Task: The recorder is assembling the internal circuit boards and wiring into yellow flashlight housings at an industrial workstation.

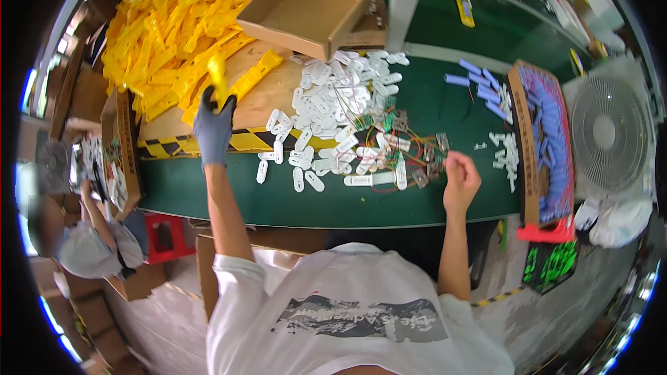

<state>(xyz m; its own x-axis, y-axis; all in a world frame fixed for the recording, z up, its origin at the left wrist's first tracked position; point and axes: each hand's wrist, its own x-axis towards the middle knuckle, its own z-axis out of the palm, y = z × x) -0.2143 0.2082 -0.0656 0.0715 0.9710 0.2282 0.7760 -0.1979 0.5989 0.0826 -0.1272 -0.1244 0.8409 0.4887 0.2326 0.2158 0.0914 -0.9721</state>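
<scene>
My left hand point(213, 128), in a grey glove with dark fingertips, is closed on a yellow plastic part point(219, 76), which stands up from the fingers and is slightly blurred. It is at the near edge of a large heap of yellow plastic parts point(180, 21). Another yellow plastic strip point(256, 75) lies just right of the hand. My bare right hand point(460, 179) has its fingers curled in a pinch beside small circuit boards point(421, 178) with thin coloured wires. What the fingertips hold, if anything, is too small to tell. White oval plastic covers point(326, 97) are piled between the hands.
An open cardboard box point(306, 10) stands behind the white covers. At right, blue cylinders point(549, 125) fill a carton beside a round fan point(606, 132). Small white pieces point(507, 156) lie near that carton. Another person point(90, 243) sits at far left. Yellow-black tape point(243, 140) edges the wooden board.
</scene>
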